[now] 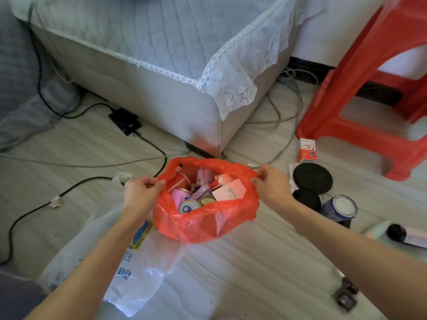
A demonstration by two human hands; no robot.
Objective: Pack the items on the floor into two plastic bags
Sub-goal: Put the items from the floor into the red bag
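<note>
Already packed: red bag (205,218) full, both hands (141,192) (270,184) pinching its rim.
Left: white bag (129,273) flat; milk carton (306,150), can (342,207) unpacked.

Pale wood-grain floor (242,273), daylit. Grey-white sofa (143,93) corner at centre top, quilted blue-grey cover (150,35) with lace trim (233,88) hanging over the corner. Red plastic stool (360,93) at right. White wall (323,31) with dark skirting behind. Black cable (69,192) and grey cables (286,116) run over the floor; small black box (124,121) beside the sofa base.
</note>
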